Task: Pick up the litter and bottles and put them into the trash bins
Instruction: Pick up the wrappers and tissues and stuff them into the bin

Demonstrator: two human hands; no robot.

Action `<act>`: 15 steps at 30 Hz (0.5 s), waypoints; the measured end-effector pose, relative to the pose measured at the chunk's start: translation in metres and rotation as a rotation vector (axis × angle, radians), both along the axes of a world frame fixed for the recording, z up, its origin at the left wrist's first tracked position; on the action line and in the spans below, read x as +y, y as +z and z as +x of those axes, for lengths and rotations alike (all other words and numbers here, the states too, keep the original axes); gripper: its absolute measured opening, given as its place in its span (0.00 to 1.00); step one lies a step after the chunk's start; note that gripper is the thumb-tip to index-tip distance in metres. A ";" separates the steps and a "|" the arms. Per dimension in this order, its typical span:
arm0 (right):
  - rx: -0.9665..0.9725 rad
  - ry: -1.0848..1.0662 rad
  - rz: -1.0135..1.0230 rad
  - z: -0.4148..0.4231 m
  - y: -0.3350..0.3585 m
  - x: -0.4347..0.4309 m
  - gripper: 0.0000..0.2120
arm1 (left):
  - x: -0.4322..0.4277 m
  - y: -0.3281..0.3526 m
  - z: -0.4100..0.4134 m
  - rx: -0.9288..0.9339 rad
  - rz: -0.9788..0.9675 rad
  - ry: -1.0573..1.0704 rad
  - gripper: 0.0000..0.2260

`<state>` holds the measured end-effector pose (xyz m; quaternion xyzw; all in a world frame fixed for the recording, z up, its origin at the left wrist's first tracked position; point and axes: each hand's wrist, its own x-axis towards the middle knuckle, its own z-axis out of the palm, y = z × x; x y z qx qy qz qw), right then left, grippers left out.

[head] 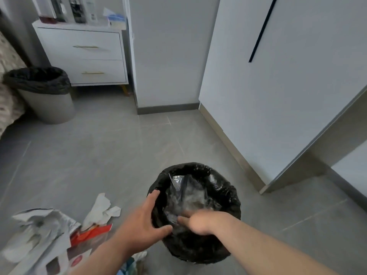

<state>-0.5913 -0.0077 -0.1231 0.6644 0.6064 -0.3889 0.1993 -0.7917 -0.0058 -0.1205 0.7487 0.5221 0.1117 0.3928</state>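
Note:
A trash bin (222, 187) lined with a black bag stands on the floor right below me, with clear crinkled plastic (188, 193) inside it. My left hand (143, 221) rests open on the bin's left rim, fingers spread. My right hand (195, 220) reaches down into the bin and presses on the clear plastic; its fingers are blurred. A pile of litter (45, 233) lies on the floor at the lower left: crumpled white paper (101, 210), a red and white wrapper (89, 235) and flat packaging. A second bin (51, 104) with a black liner stands far left.
A white two-drawer cabinet (89, 54) with bottles on top stands at the back left. A bed edge (8, 96) shows at the far left. White cupboard doors (278, 96) line the right side, one swung out. Grey tiled floor (119, 151) lies between the bins.

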 end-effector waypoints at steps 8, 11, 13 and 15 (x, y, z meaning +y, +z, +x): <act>-0.208 0.088 -0.292 -0.002 -0.059 0.007 0.24 | 0.006 -0.020 -0.003 -0.019 0.041 -0.035 0.51; -0.239 0.128 -0.300 -0.012 -0.051 0.008 0.24 | 0.006 -0.022 -0.005 -0.021 0.033 -0.052 0.50; -0.235 0.184 -0.169 -0.017 -0.031 0.014 0.23 | 0.000 -0.018 -0.013 -0.004 0.048 -0.061 0.47; -0.222 0.250 -0.010 -0.023 -0.009 0.027 0.19 | -0.010 -0.014 -0.034 -0.021 0.057 -0.003 0.40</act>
